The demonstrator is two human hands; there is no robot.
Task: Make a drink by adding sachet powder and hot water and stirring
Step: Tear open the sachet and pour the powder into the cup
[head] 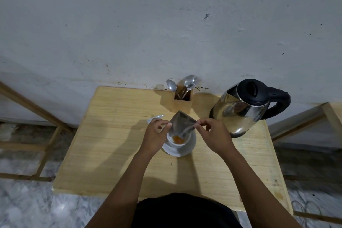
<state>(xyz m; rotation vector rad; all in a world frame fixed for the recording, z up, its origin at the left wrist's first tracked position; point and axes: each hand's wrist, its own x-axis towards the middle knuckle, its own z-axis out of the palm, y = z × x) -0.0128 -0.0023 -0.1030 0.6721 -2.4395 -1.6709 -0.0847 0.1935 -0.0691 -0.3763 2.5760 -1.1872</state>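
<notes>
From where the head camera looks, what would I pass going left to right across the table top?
Torn-off sachet strip → left hand → sachet tipped over the cup on its saucer → right hand → kettle. The cutlery holder stands behind the sachet, so I leave it out.

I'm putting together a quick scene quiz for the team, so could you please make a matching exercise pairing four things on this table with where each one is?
Things:
1. sachet
2. orange powder
3. spoons
4. kettle

Places:
A. standing in the wooden holder by the wall
B. on the table to the right of the cup
C. held tipped over the cup by the left hand and right hand
D. at the bottom of the cup, which sits on the saucer

Pairs: 1-C, 2-D, 3-A, 4-B
</notes>
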